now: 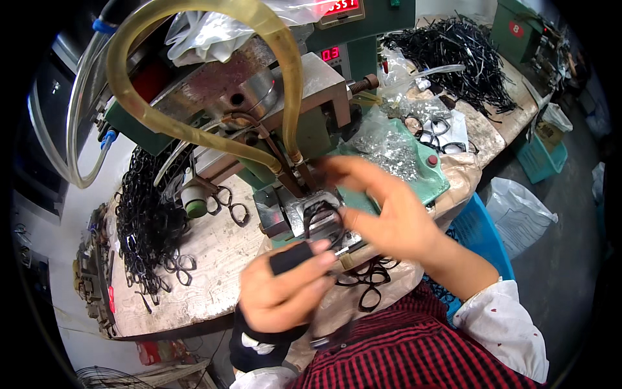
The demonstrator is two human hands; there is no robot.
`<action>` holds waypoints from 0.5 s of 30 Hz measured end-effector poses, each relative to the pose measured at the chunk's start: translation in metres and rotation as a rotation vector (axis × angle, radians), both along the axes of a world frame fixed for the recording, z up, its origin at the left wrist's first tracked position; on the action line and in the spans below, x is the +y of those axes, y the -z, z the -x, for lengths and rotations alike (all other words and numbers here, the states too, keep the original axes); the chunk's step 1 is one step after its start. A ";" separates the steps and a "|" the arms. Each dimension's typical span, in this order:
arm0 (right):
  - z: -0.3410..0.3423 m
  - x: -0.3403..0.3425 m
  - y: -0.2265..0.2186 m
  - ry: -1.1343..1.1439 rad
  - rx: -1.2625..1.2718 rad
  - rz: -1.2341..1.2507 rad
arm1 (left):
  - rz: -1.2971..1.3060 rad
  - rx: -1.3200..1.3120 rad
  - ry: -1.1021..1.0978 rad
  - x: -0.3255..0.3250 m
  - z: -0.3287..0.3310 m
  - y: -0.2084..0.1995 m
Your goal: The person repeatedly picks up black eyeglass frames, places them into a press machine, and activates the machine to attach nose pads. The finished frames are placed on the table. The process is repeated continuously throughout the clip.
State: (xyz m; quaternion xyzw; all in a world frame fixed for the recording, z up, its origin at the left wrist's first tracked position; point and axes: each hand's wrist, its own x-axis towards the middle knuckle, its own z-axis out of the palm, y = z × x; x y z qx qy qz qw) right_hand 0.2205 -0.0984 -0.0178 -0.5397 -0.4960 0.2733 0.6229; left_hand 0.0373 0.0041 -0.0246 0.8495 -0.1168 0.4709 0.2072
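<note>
A black eyeglass frame (326, 223) is held against the metal fixture of a green press (304, 139). My left hand (285, 285), with a black band round a finger, is closed and pinches the frame at its near side. Just right of the fixture, my right hand (398, 217) has its thumb and index finger apart. Its index fingertip is blurred beside the press's metal prongs (301, 181); I see nothing held in it. Below the fixture, several more black eyeglass frames (369, 279) lie near my lap, partly hidden by my left hand.
A yellowish hose (291, 84) loops over the press. Eyeglass frames (152, 214) are heaped at left, black strip-like parts (447, 58) at the far right. Tiny metal pieces (395, 152) lie on the press's green base. A blue bin (483, 233) and a white bag (518, 207) stand right.
</note>
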 end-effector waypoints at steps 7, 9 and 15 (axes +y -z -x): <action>-0.095 -0.028 0.089 0.683 -0.192 0.017 | -0.308 0.097 -0.084 -0.004 -0.026 0.003; -0.092 -0.041 0.090 0.640 -0.261 0.215 | -0.285 0.083 -0.144 -0.004 -0.023 0.009; -0.068 -0.056 0.083 0.598 -0.765 0.451 | -0.204 0.078 -0.121 -0.005 -0.021 0.018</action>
